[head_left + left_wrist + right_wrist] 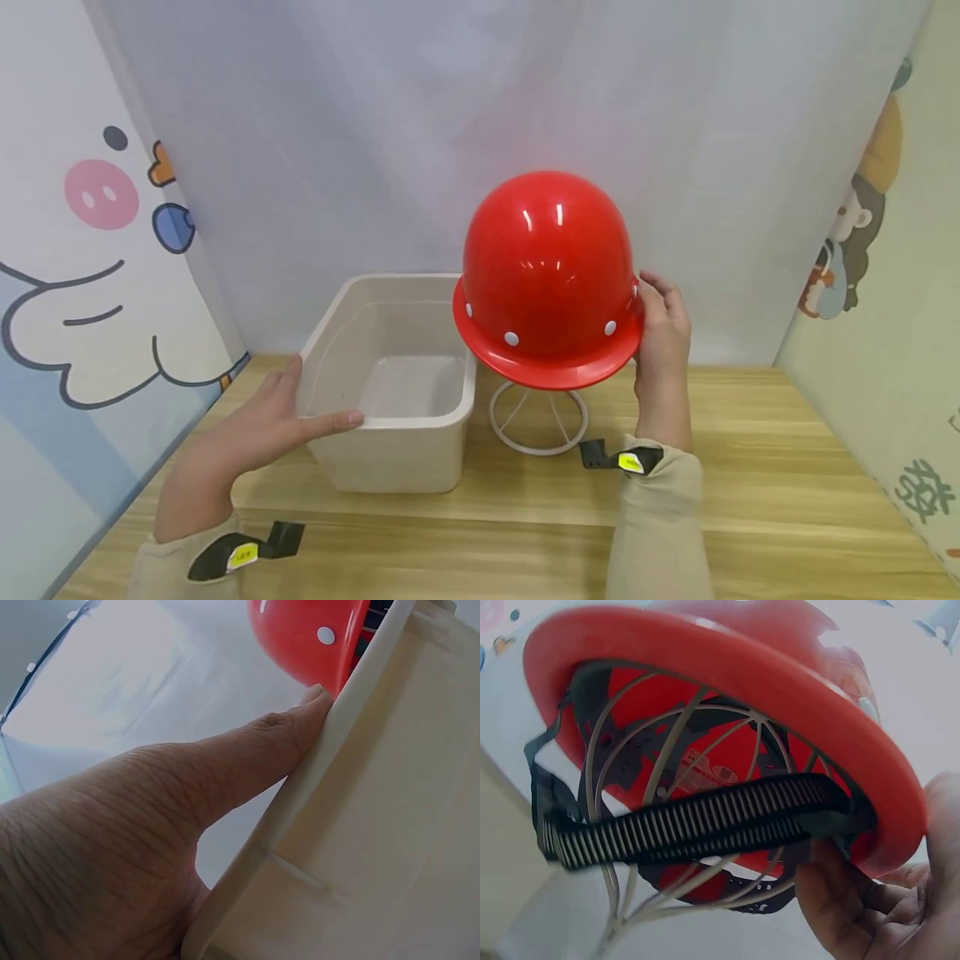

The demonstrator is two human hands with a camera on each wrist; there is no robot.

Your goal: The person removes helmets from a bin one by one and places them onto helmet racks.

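My right hand (663,350) grips a red hard hat (551,275) at the right side of its brim. In the right wrist view, its black ribbed chin strap (697,821) hangs below the brim. Pale wires of a stand (615,922) run up into the shell, and the stand's white ring base (538,452) rests on the table below. My left hand (262,421) spans the front left corner of a beige plastic bin (390,458), thumb straight along the front rim. The other fingers lie at the bin's left side, mostly hidden.
A wood-grain table (540,533) carries the bin and the stand, side by side. Behind them hangs a pale curtain (337,150). Cartoon-printed panels stand on the left (82,292) and on the right (885,333).
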